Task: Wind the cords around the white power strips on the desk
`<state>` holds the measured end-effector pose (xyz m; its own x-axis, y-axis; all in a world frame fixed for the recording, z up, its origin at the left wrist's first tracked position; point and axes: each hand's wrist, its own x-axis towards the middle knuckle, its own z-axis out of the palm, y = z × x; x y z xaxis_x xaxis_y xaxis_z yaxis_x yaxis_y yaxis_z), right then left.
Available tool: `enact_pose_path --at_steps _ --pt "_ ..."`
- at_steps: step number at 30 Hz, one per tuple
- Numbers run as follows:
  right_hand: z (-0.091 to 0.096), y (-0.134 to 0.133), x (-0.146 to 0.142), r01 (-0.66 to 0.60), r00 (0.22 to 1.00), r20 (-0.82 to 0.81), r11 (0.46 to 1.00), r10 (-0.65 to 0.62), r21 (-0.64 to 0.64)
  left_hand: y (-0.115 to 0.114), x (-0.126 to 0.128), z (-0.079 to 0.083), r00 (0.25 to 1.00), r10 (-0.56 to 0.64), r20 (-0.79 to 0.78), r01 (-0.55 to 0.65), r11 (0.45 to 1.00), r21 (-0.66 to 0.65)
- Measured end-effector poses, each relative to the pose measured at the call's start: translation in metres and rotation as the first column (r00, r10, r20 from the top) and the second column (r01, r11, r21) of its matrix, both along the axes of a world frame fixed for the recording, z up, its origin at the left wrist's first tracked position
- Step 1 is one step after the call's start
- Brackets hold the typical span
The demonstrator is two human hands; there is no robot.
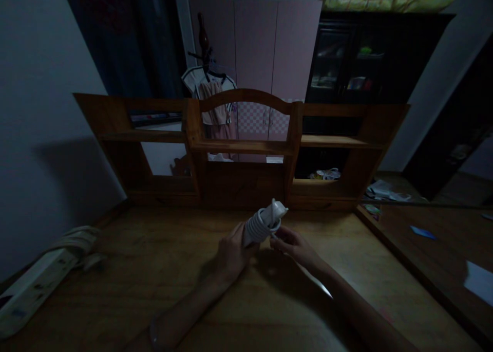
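2 hands meet above the table (pixel 154 275): the left hand (pixel 231 253) is wrapped round a coiled white cord (pixel 257 225), and the right hand (pixel 296 245) pinches its loose end just beside. If the left grip slackens, the loops could spring undone.

Both bare arms enter from the bottom edge and meet just below the centre of the frame. The left forearm (pixel 185 311) rises from lower left; the left hand (pixel 232 252) shows its back, fingers curled closed in a grip. The right forearm (pixel 346 300) slants in from lower right; the right hand (pixel 295 245) pinches, fingertips together, just beside the left.
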<state>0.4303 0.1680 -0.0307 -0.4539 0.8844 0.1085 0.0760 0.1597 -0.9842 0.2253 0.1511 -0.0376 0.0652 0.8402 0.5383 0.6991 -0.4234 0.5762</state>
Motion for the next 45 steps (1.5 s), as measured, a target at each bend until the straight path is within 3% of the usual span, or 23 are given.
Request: enact_pose_path --at_steps 3,7,11,18,22,26,29,32,35,40,42,45 --pt "-0.008 0.001 0.0 0.072 0.995 0.063 0.995 -0.076 0.062 0.005 0.001 -0.001 0.996 0.046 0.071 -0.041 0.996 -0.076" --pt "-0.013 -0.004 -0.001 0.137 0.967 0.164 0.938 -0.197 0.317 0.013 -0.001 -0.005 0.983 0.143 0.117 -0.114 0.968 -0.226" --pt "-0.011 -0.011 -0.005 0.104 0.934 0.247 0.861 -0.256 0.498 0.016 -0.002 -0.004 0.968 0.155 0.196 -0.096 0.956 -0.277" --pt "-0.009 -0.02 -0.009 0.036 0.893 0.328 0.775 -0.308 0.631 0.016 0.001 -0.001 0.957 0.144 0.252 -0.064 0.951 -0.303" --pt "-0.007 -0.024 -0.012 0.001 0.887 0.325 0.705 -0.328 0.709 0.018 0.003 -0.001 0.874 0.064 0.481 0.153 0.905 -0.398" --pt "-0.004 -0.027 -0.012 -0.039 0.883 0.323 0.632 -0.34 0.774 0.021 0.003 -0.011 0.739 0.032 0.672 0.392 0.792 -0.469" --pt "-0.002 -0.028 -0.011 -0.064 0.889 0.316 0.593 -0.332 0.803 0.023 0.002 -0.017 0.681 0.062 0.73 0.47 0.727 -0.501" --pt "-0.002 -0.028 -0.01 -0.034 0.897 0.272 0.561 -0.348 0.827 0.02 0.003 -0.015 0.671 0.04 0.741 0.503 0.709 -0.494" --pt "-0.005 -0.028 -0.01 0.003 0.92 0.222 0.572 -0.323 0.82 0.014 0.006 -0.007 0.661 0.01 0.75 0.523 0.711 -0.47" --pt "-0.009 -0.029 -0.011 0.18 0.95 0.061 0.695 -0.307 0.696 0.006 0.011 -0.001 0.614 0.02 0.789 0.558 0.696 -0.452" --pt "-0.008 -0.029 -0.01 0.225 0.933 0.048 0.684 -0.355 0.694 0.006 0.012 -0.003 0.579 -0.01 0.816 0.605 0.676 -0.421" --pt "-0.008 -0.029 -0.006 0.194 0.919 0.094 0.644 -0.383 0.74 0.006 0.012 -0.008 0.559 -0.092 0.824 0.656 0.657 -0.371"
